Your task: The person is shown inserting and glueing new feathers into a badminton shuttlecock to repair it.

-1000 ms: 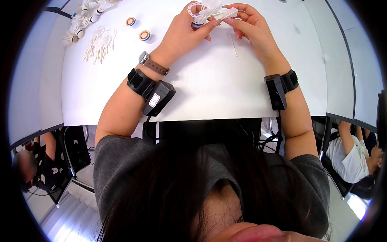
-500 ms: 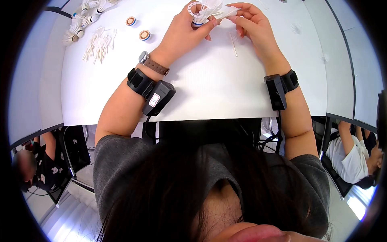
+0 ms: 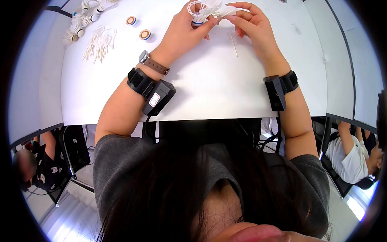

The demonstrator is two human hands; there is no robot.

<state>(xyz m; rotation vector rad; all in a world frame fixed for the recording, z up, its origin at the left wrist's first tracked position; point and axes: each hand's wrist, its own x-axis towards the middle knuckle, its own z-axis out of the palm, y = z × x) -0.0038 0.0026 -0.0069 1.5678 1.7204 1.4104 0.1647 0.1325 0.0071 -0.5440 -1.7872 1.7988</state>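
Observation:
At the top centre, my left hand [image 3: 183, 30] is closed round a white feather shuttlecock [image 3: 209, 9], with a lacy white ring and a blue-banded base at its left side. My right hand [image 3: 256, 26] pinches a white feather [image 3: 228, 12] at the shuttlecock's right side; the exact fingertip contact is small. Below my right fingers a thin loose quill [image 3: 234, 45] lies on the table. Left of my left hand are two round cork pieces with blue bands, one nearer [image 3: 145, 34] and one farther [image 3: 131, 20].
A pile of white quills [image 3: 99, 44] lies on the white table [image 3: 217, 88] at the left. Several shuttlecocks [image 3: 76, 29] sit at the upper left. Bits of fluff [image 3: 296, 28] are at the right. Seated people show at the lower left [image 3: 46, 165] and lower right [image 3: 348, 155].
My right fingertips have shifted slightly toward the shuttlecock, and the feather between them has changed its angle. My left hand has hardly moved.

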